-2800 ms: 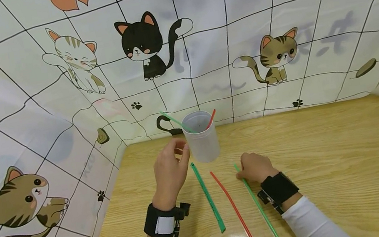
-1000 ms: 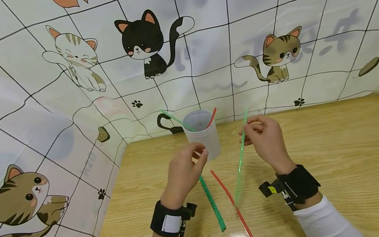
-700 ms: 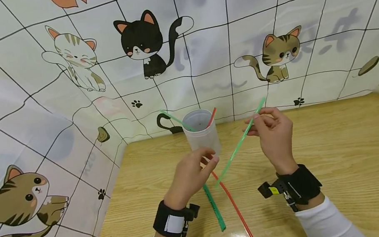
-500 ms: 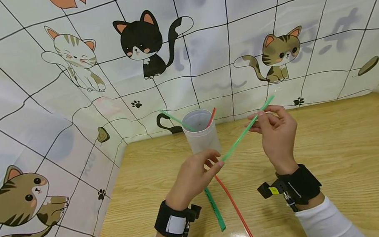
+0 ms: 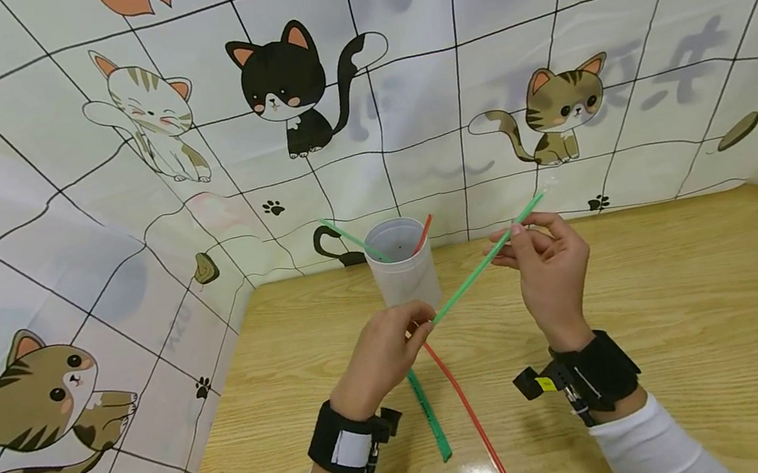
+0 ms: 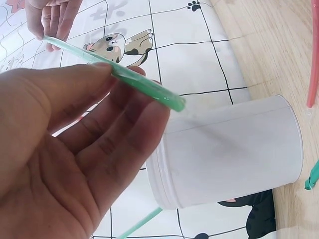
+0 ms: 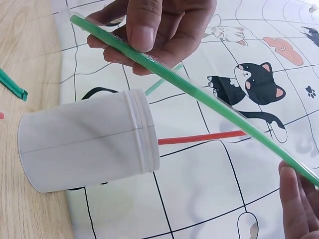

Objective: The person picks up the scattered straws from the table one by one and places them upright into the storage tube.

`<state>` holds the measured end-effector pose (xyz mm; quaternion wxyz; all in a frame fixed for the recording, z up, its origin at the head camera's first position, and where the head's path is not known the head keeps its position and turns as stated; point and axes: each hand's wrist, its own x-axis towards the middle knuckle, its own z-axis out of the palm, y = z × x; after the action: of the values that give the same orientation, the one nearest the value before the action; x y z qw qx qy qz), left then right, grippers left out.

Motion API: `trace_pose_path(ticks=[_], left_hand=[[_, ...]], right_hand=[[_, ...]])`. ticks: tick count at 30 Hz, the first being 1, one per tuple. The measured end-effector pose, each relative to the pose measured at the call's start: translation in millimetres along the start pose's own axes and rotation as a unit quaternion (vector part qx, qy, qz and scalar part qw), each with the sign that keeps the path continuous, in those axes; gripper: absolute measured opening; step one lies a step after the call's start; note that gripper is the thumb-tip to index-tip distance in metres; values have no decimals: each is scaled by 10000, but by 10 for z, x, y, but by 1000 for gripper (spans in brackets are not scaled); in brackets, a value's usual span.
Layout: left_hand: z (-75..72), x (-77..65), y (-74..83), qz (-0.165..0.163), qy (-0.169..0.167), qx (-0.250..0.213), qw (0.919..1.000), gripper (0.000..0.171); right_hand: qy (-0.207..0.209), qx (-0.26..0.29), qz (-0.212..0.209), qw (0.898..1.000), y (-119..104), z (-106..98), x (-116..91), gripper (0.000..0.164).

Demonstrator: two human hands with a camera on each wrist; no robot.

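A light green drinking straw [image 5: 483,265] with a clear wrapper slants between both hands in the head view. My left hand [image 5: 387,349] pinches its lower end between thumb and fingers; the straw's tip pokes past the fingers in the left wrist view. Higher up, my right hand [image 5: 553,273] pinches the straw near its upper end, where a bit of clear film sticks out. In the right wrist view a ribbed bend [image 7: 132,52] shows beside the left thumb. Behind the left hand stands a whitish plastic cup [image 5: 405,278] holding a green straw [image 5: 348,235] and a red straw [image 5: 424,233].
On the wooden table [image 5: 708,331] lie a dark green wrapped straw [image 5: 429,418], partly covered by the left hand, and a long red straw [image 5: 474,418]. A cat-printed cloth [image 5: 433,109] hangs right behind the table and along its left side.
My right hand has lifted the green straw off the table and tilted it. My left hand has moved right from beside the cup and taken the straw's lower end.
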<state>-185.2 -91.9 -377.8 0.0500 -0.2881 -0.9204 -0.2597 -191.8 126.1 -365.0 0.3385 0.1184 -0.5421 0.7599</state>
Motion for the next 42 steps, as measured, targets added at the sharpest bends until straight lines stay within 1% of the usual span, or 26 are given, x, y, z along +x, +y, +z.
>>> trace_pose_path(ticks=[5, 11, 15, 22, 29, 32, 36, 39, 42], left_hand=[[-13, -8, -2, 14, 51, 37, 10000, 12], [-19, -12, -11, -40, 51, 81, 9999, 12], [-27, -13, -18, -58, 49, 126, 9999, 14], [-55, -26, -30, -64, 138, 189, 9997, 16], [-97, -38, -21, -109, 231, 161, 9995, 15], [-103, -38, -23, -119, 284, 165, 9994, 15], [-104, -35, -32, -69, 403, 153, 9990, 15], [-106, -26, -42, 41, 554, 117, 9984, 14], [-116, -9, -57, 166, 737, 55, 9971, 12]], right_hand=[[-88, -9, -36, 10000, -7, 3, -12, 9], [-96, -49, -27, 9999, -14, 18, -18, 9], [-106, -60, -11, 9999, -43, 40, -28, 9], [-234, -40, -102, 9997, -84, 63, -47, 9], [-217, -193, -136, 9995, -140, 100, -73, 17], [-255, -201, -273, 9991, -171, 117, -88, 18], [-433, -13, -633, 9971, -227, 163, -112, 17], [-562, 154, -917, 9941, -280, 215, -125, 18], [-714, 172, -1156, 9906, -331, 274, -128, 16]])
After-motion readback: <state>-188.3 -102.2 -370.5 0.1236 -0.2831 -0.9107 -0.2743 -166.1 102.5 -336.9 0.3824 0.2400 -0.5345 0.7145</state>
